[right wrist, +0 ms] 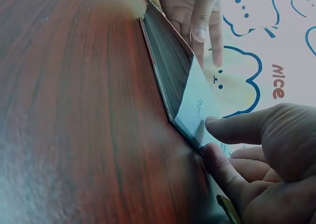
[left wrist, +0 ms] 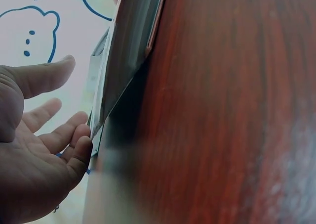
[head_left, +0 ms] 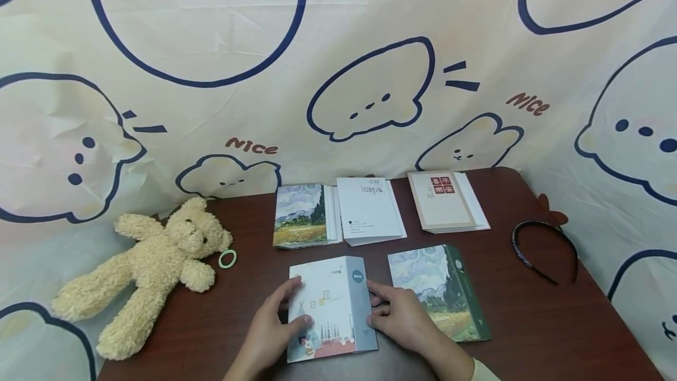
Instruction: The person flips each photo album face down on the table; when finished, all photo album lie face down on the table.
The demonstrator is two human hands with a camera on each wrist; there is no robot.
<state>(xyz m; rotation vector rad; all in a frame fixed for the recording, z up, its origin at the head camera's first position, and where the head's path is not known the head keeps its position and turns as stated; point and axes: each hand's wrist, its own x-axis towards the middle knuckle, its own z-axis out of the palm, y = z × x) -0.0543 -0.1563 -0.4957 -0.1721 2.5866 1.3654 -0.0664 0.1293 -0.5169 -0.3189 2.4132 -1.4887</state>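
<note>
At the near middle of the table (head_left: 248, 293), the left hand (head_left: 270, 328), fingers loosely spread, and the right hand (head_left: 404, 316), fingers relaxed, touch the white-covered album (head_left: 330, 307), apparently steadying it, so moving it next calls for even pressure.

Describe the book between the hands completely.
The book, seemingly closed, rests cover-up on the brown table: a paper-like pale cover with small frames and pinkish artwork below, a grey-blue spine on the right with a round teal badge, and pages showing between its covers. The left hand touches its left edge, the right hand its spine.
</note>
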